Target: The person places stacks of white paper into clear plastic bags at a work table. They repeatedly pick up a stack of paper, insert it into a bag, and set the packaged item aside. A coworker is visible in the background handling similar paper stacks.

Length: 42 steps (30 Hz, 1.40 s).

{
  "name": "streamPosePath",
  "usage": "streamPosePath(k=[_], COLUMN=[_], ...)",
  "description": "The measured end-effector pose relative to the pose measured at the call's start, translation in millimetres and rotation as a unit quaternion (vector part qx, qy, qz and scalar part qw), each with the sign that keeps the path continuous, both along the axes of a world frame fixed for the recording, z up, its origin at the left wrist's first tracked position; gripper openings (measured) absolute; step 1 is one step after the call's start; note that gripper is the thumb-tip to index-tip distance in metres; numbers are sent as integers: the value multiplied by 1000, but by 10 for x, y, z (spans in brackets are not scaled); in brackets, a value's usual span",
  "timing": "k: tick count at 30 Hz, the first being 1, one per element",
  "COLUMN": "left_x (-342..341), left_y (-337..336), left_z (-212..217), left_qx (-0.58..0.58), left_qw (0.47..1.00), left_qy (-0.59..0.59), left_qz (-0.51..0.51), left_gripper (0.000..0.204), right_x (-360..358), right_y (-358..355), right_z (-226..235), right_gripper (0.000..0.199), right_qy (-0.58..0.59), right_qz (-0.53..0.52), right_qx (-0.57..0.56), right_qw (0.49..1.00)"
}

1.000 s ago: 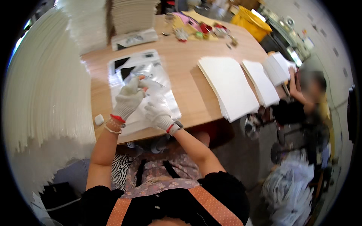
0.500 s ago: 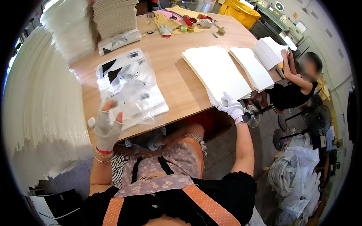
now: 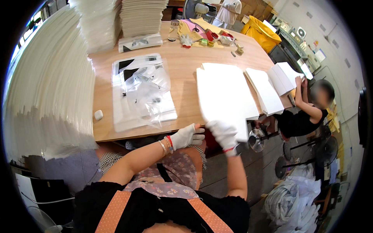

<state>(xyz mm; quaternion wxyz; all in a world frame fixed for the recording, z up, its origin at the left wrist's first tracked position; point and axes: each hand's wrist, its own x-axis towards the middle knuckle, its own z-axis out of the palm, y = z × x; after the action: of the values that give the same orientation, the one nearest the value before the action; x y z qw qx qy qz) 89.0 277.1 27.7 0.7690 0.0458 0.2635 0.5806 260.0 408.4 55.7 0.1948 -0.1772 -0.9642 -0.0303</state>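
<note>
My left hand (image 3: pixel 188 136), in a fingerless-tipped white glove, is held just off the table's front edge, its fingers apart and pointing right, with nothing in it. Close beside it, my right hand (image 3: pixel 223 135), also white-gloved and smeared by motion, is at the near left part of a white sheet (image 3: pixel 229 101). This sheet sticks out past the table's front edge and appears gripped there; the fingertips are blurred. Under it lies a stack of white sheets (image 3: pixel 252 114). Left of these, clear plastic bags (image 3: pixel 145 99) with dark print are spread in a loose pile.
Tall stacks of translucent sheeting (image 3: pixel 50 89) fill the left side. A second white stack (image 3: pixel 266 93) lies to the right, near a co-worker (image 3: pixel 303 120) handling a folded white sheet (image 3: pixel 283 77). Tape rolls (image 3: pixel 211 35) and scissors (image 3: pixel 196 29) lie far back. A small white object (image 3: pixel 98 114) sits near the left edge.
My left hand has moved right from beside the plastic bags to near my right hand. My right hand has moved left and nearer, and the top white sheet has shifted toward me.
</note>
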Motion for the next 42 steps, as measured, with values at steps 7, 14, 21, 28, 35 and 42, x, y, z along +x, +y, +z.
streamPosePath(k=[7, 14, 21, 28, 35, 42], left_x=[-560, -9, -332, -1358, -1666, -1520], left_y=[-402, -866, -1030, -1109, -821, -784], left_z=[40, -437, 460, 1287, 1075, 974], left_qx=[83, 105, 115, 10, 113, 104], left_qw=[931, 421, 659, 182, 759, 849], left_qy=[350, 901, 720, 912, 621, 475], left_qz=[-58, -26, -184, 367, 162, 207], left_gripper=[54, 71, 55, 46, 33, 34], right_x=[631, -298, -567, -543, -593, -554], right_y=[-3, -1221, -1169, -1235, -1267, -1258], right_z=[-742, -805, -1491, -968, -854, -950], right_gripper=[36, 38, 32, 36, 37, 36], right_qy=[241, 337, 437, 382, 360, 372], right_qz=[-16, -83, -134, -148, -153, -127], right_qx=[-788, -661, -719, -744, -711, -713], right_qw=[566, 665, 524, 527, 584, 580])
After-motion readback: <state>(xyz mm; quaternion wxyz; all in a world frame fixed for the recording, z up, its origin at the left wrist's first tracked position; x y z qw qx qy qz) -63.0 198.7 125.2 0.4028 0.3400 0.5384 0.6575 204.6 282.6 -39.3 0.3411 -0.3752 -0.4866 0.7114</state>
